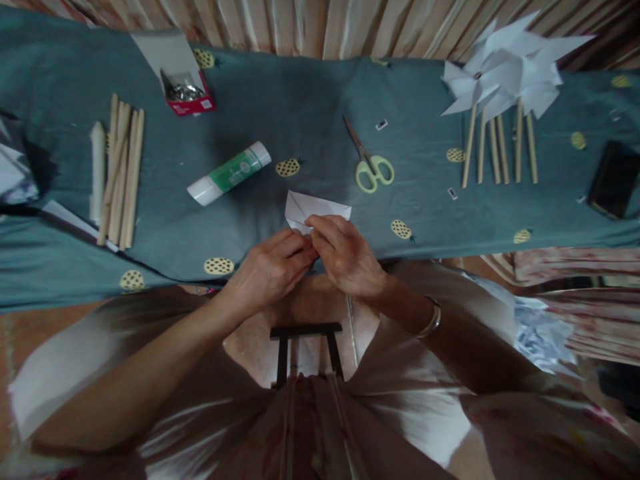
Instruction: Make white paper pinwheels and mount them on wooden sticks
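A small creased piece of white paper (323,205) is at the table's near edge, held by both hands. My left hand (274,268) pinches its lower left side, fingers bent together. My right hand (345,257) lies over its lower middle, thumb and fingers closed on it and meeting the left fingertips. The fingers hide the paper's lower part. Beyond the paper lie a green and white glue stick (233,172) to the left and scissors with light green handles (370,163) to the right, their blades pointing away.
Wooden sticks (120,173) and a white stick (97,170) lie left, near an open red box (193,100) of metal pieces. Paper pinwheels (510,70) on sticks lie back right, a dark phone-like object (614,179) far right. Below the teal cloth (310,100) is a dark stool (306,330).
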### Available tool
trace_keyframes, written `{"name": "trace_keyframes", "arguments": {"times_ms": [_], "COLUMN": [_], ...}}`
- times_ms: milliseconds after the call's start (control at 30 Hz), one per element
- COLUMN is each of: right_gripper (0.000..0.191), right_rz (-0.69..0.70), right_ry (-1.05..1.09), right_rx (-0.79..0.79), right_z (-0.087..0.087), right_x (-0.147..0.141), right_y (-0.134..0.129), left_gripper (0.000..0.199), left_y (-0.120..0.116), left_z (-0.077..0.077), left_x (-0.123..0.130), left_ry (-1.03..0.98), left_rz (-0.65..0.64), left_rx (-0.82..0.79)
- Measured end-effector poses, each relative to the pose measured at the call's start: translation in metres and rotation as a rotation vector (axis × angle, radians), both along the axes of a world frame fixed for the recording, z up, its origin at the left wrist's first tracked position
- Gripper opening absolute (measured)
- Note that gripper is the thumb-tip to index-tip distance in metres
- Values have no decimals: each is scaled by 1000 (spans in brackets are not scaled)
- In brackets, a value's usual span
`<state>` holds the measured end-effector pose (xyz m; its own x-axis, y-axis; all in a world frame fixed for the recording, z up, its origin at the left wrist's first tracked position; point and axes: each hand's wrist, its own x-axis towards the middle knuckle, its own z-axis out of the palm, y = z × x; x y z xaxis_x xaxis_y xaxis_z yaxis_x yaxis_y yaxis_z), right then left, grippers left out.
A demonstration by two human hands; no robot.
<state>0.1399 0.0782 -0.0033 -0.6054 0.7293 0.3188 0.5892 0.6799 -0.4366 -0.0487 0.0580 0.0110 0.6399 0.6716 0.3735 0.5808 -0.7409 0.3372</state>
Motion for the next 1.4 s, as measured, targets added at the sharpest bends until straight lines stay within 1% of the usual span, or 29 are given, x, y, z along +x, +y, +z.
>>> {"name": "trace_keyframes", "arguments": {"times_ms": [133,300,367,433,500,567,700,867,1100,1200,1267,1333,1400], "right_gripper": [33,28,30,36,41,43,45,44,34,29,27,27,27], "right_rz": [27,23,-21,-87,-143,-167,-157,-158,-150,-134,-117,-109,-112], "right_ry": [1,36,73,87,72,47,30,62,69,79,88,94,93], "right_rx": [54,61,24,-11,-23,-35,-57,-49,-78,-97,-109,-113,-117], "right_z": [-3,5,9,12,14,16,17,18,25,28,29,29,29], "right_x": [3,15,22,28,31,31,30,31,29,28,27,27,26], "right_y": [1,3,8,14,19,24,25,21,15,12,10,10,10], "left_gripper": [21,20,19,18,18,19,20,20,19,18,16,16,14], "left_y": [0,0,-1,-1,-1,0,5,12,22,22,20,16,13], "left_z": [-1,-6,-7,-6,-5,-4,-2,2,10,12,13,11,9], "left_x": [1,1,0,0,-1,-4,-12,-24,-36,-35,-31,-25,-19], "left_ry": [-1,-46,-59,-66,-67,-62,-36,9,38,26,-5,-11,25], "left_rz": [9,12,14,9,6,19,52,86,161,176,162,135,110], "left_rx": [-2,-11,4,21,26,31,36,89,118,131,149,129,82]}}
